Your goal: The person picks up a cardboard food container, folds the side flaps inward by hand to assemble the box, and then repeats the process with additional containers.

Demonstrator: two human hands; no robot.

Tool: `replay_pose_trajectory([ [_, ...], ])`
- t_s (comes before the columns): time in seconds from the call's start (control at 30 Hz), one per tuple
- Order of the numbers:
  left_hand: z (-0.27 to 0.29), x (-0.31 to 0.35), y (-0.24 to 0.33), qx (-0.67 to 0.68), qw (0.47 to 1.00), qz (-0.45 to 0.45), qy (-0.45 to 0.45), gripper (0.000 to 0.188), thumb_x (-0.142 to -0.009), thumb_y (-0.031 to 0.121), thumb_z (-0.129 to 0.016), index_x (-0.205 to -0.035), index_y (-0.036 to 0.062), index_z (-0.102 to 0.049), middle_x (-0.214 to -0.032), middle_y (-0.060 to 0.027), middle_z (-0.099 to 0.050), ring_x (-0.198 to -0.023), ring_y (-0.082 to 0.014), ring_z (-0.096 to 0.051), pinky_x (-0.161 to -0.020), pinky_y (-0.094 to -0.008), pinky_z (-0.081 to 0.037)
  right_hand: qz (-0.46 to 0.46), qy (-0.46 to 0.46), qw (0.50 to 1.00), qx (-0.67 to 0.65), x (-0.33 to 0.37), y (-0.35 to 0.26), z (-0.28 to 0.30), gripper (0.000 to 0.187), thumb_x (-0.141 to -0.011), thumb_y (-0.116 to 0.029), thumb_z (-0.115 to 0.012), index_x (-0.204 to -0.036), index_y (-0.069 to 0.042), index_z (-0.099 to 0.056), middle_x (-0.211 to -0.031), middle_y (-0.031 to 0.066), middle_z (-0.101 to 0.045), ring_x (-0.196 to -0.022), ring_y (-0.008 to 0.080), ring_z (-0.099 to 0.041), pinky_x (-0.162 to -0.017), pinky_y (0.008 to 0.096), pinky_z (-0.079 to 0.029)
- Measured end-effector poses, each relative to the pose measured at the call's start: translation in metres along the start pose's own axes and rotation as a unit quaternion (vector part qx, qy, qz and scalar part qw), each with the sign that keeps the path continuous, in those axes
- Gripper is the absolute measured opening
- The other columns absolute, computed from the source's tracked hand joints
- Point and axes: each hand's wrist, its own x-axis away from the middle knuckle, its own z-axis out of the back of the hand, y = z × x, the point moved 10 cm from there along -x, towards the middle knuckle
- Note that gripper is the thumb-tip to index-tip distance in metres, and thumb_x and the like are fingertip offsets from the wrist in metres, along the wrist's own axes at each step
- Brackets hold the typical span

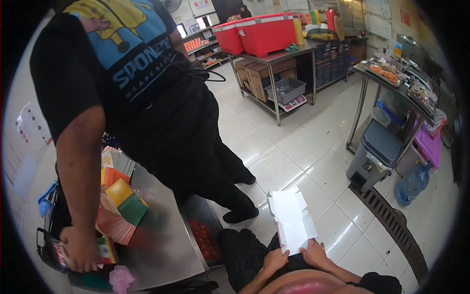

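An unfolded cardboard box (293,218) lies over my lap, its white inner side up and its notched flaps spread. At its near left corner, my left hand (275,260) grips the edge between thumb and fingers. My right hand (314,254) pinches the near right corner, its fingers partly under the card. Further left on a steel table, stacks of flat folded cartons (117,223) in red, yellow, green and white are fanned out. A co-worker in a black T-shirt (122,98) stands there, with one hand (81,247) on a colourful flat pack.
Pink crumpled plastic (121,278) lies on the steel table (169,245). Red cooler boxes (269,35) stand on a far table. To the right are a grey bin (374,152), a blue water bottle (412,188), a drain grate (391,223) and a food-laden steel table (391,81).
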Motion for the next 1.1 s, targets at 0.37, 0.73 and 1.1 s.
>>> replay_pose_trajectory([
  [0.37, -0.032, -0.035, 0.016, -0.285, 0.956, -0.041, 0.057, 0.02, -0.078, 0.015, -0.052, -0.076, 0.0025, -0.067, -0.079, -0.0166, -0.065, -0.071, -0.0307, -0.066, -0.062, -0.0399, -0.053, 0.052, 0.101, 0.993, -0.035, 0.015, -0.018, 0.04, 0.021, -0.08, -0.012, -0.049, -0.088, 0.007, -0.054, -0.069, 0.0286, -0.057, -0.069, 0.0453, -0.056, -0.073, 0.0517, -0.044],
  [0.73, -0.028, -0.01, 0.04, -0.258, 0.955, -0.14, 0.029, 0.027, -0.086, 0.02, -0.045, -0.089, -0.0015, -0.06, -0.076, -0.0203, -0.063, -0.069, -0.0346, -0.064, -0.061, -0.0457, -0.051, 0.027, 0.198, 0.959, -0.199, 0.011, 0.023, 0.045, 0.029, -0.08, -0.015, -0.049, -0.102, 0.004, -0.057, -0.074, 0.0248, -0.061, -0.067, 0.0378, -0.06, -0.063, 0.0434, -0.046],
  [1.1, 0.037, 0.03, 0.042, 0.149, 0.959, -0.136, 0.198, 0.039, -0.092, 0.026, -0.044, -0.119, -0.002, -0.045, -0.085, -0.0197, -0.063, -0.082, -0.0351, -0.061, -0.073, -0.043, -0.046, 0.081, 0.1, 0.911, -0.393, -0.005, -0.021, 0.087, 0.03, -0.086, -0.014, -0.056, -0.11, 0.004, -0.055, -0.083, 0.0025, -0.058, -0.073, 0.01, -0.05, -0.066, 0.0237, -0.041],
])
